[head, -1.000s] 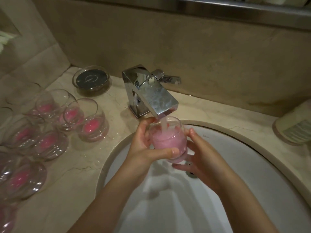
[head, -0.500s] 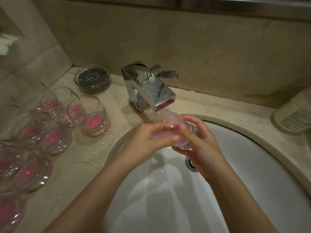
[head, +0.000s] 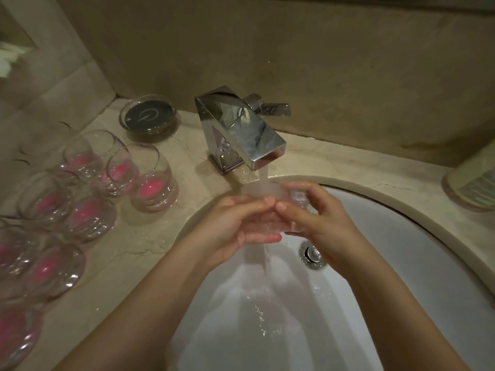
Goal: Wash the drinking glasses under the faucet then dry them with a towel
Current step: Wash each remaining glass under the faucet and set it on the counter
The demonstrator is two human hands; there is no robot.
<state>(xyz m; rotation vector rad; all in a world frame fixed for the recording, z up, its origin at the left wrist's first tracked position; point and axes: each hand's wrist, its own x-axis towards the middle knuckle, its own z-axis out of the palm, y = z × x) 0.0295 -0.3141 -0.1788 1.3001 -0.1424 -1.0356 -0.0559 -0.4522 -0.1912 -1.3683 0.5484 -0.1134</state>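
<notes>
Glass [head: 270,218] between both hands, under faucet [head: 241,132]

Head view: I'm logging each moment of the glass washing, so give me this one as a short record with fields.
held item: drinking glass, clear, tipped on its side
left hand: gripping the glass from the left
right hand: gripping the glass from the right
faucet: running, stream falling onto the glass and hands
sink: white basin, water draining below the hands
waiting glasses: cluster on the counter left of the sink, pink at their bases
towel: not in view
stage: washing, drying not yet begun
</notes>
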